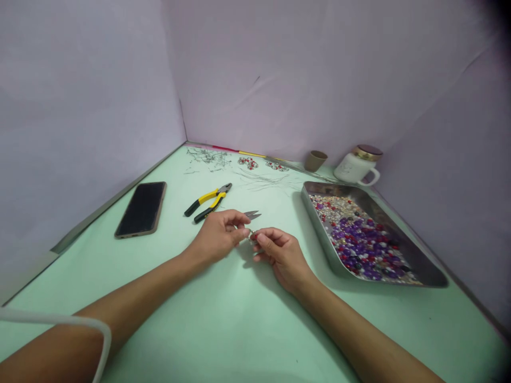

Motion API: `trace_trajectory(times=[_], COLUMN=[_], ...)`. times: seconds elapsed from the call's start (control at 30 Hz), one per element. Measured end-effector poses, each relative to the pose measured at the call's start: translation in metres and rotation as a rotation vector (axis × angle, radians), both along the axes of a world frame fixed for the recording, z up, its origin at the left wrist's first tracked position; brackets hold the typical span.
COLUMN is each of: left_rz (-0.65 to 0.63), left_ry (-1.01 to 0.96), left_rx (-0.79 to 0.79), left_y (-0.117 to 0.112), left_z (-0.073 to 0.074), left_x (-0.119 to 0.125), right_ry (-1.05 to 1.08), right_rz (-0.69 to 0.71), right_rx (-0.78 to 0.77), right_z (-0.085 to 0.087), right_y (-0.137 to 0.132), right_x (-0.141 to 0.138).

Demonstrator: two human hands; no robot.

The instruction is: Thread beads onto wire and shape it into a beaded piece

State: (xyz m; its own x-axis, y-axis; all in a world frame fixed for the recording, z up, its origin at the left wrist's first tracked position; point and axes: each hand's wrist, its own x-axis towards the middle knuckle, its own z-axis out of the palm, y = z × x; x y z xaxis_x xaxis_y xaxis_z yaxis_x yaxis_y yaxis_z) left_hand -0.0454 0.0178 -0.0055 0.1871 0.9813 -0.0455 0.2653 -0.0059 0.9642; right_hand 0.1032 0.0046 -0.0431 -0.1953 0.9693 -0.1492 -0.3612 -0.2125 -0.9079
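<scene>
A small beaded piece (253,236) with red and silvery bits is pinched between my two hands over the middle of the table. My left hand (219,234) is closed on its left end with thumb and forefinger. From the other side, my right hand (281,252) grips it between thumb and fingertips. Most of the piece is hidden by the fingers. Just behind my left hand, pointed metal blades (252,215) stick out, their handles covered by the hand. Pliers (209,202) with yellow and black handles lie beyond my left hand, jaws apart.
At right stands a metal tray (333,255) of mixed beads (363,244). A phone (141,210) lies left. Along the back are wire pieces (207,158), beaded clusters (248,163), a brown cup (315,160) and a lidded white mug (357,167). A white cable (85,321) crosses lower left.
</scene>
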Motion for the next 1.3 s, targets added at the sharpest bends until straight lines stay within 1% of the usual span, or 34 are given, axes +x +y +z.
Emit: trace_trajectory(times=[0.07, 0.2, 0.3, 0.43, 0.63, 0.7, 0.77, 0.83, 0.93, 1.03, 1.17, 1.3], left_rz=[0.051, 0.032, 0.027, -0.001, -0.069, -0.086, -0.067, -0.043, -0.042, -0.063, -0.082, -0.069], left_ry=[0.007, 0.018, 0.004, 0.024, 0.121, 0.152, 0.163, 0.166, 0.168, 0.164, 0.164, 0.163], left_rx=[-0.006, -0.005, 0.000, 0.065, 0.236, 0.292, 0.338, 0.373, 0.395, 0.381, 0.388, 0.428], left_y=[-0.004, -0.011, -0.013, -0.011, -0.008, -0.007, -0.007, -0.008, -0.009, -0.008, -0.008, -0.008], left_z=[-0.001, -0.008, -0.014, -0.019, -0.018, -0.018, -0.017, -0.016, -0.014, -0.013, -0.015, -0.018], left_x=[0.004, 0.011, 0.013, 0.011, 0.006, 0.006, 0.006, 0.007, 0.008, 0.008, 0.009, 0.009], right_ry=[0.022, 0.012, -0.056, -0.166, -0.246, -0.235, -0.217, -0.215, -0.227, -0.226, -0.231, -0.252], right_rz=[-0.052, -0.099, -0.112, -0.136, -0.163, -0.151, -0.139, -0.136, -0.130, -0.133, -0.138, -0.144], right_rx=[0.004, 0.008, 0.039, 0.080, 0.205, 0.181, 0.145, 0.142, 0.150, 0.145, 0.155, 0.175], right_z=[-0.001, -0.003, -0.004, -0.005, -0.002, -0.002, -0.003, -0.003, -0.002, 0.000, 0.000, 0.001], right_y=[0.000, -0.001, 0.000, -0.001, -0.001, -0.002, -0.002, -0.001, -0.001, -0.002, -0.003, -0.004], right_x=[-0.001, -0.002, -0.002, 0.000, 0.000, 0.000, 0.000, 0.000, 0.001, 0.001, 0.000, 0.000])
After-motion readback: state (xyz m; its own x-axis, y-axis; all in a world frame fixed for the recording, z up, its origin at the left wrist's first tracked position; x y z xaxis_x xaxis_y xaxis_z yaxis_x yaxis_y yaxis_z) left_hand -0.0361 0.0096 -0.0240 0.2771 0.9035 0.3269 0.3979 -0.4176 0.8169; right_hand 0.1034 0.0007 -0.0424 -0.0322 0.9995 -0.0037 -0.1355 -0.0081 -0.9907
